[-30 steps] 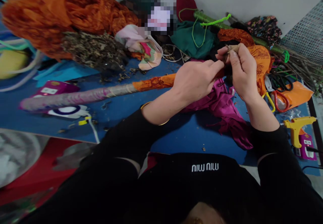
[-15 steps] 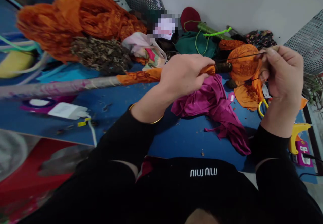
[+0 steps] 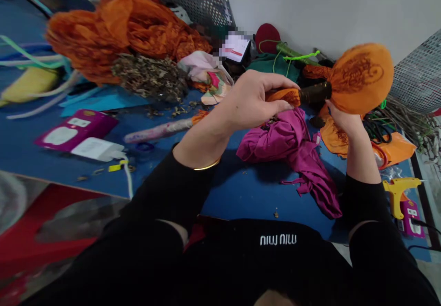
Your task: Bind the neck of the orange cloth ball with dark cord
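Observation:
My left hand [image 3: 253, 97] is closed round a stick wrapped in orange cloth [image 3: 284, 96], thumb and fingers on either side of it. The stick's bare, whitish end [image 3: 155, 133] points left past my forearm. At its other end a rounded, padded orange cloth head [image 3: 363, 78] with a dark printed pattern is tilted up. A dark brown binding [image 3: 315, 93] circles the neck below this head. My right hand [image 3: 346, 121] is at the underside of the head, close to the binding; most of its fingers are hidden behind the cloth.
Magenta cloth [image 3: 289, 140] lies on the blue table [image 3: 227, 191] below the stick. Behind are bunched orange cloth [image 3: 138, 30], dried plant bits [image 3: 149, 76] and a lit phone [image 3: 236, 46]. A yellow glue gun [image 3: 401, 191] is at right, a purple power strip [image 3: 77, 129] at left.
The orange head has swung up and toward me, and the stick's far end has shifted right. My right hand, which was pulling a dark cord taut, has moved down behind the head.

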`<act>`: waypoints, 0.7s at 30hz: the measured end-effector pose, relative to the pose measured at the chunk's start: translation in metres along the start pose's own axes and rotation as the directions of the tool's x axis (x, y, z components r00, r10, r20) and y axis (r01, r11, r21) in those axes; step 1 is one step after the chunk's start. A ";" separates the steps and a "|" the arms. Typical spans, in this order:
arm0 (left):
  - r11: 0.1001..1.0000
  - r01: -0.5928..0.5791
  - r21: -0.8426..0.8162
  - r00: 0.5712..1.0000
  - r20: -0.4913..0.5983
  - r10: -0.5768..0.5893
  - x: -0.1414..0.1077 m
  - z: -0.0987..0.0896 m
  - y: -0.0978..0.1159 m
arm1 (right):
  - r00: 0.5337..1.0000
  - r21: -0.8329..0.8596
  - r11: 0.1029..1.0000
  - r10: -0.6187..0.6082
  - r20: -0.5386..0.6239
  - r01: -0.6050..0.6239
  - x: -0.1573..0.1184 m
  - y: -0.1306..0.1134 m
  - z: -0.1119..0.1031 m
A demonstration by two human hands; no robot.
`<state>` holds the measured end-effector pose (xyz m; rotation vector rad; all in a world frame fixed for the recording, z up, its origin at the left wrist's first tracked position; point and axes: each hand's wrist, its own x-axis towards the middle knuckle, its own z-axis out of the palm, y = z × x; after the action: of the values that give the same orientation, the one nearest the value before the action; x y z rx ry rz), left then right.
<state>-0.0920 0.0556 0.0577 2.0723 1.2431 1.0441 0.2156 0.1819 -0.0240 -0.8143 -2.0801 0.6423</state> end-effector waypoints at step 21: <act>0.995 -0.038 -0.088 0.998 -0.049 0.034 0.012 0.017 -0.015 | 0.946 0.264 0.915 -0.258 -0.198 0.305 -0.022 -0.139 0.078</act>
<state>-0.0826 0.0726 0.0413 2.0206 1.1644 1.1495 0.1169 0.0604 0.0150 -0.3733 -1.8531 0.6787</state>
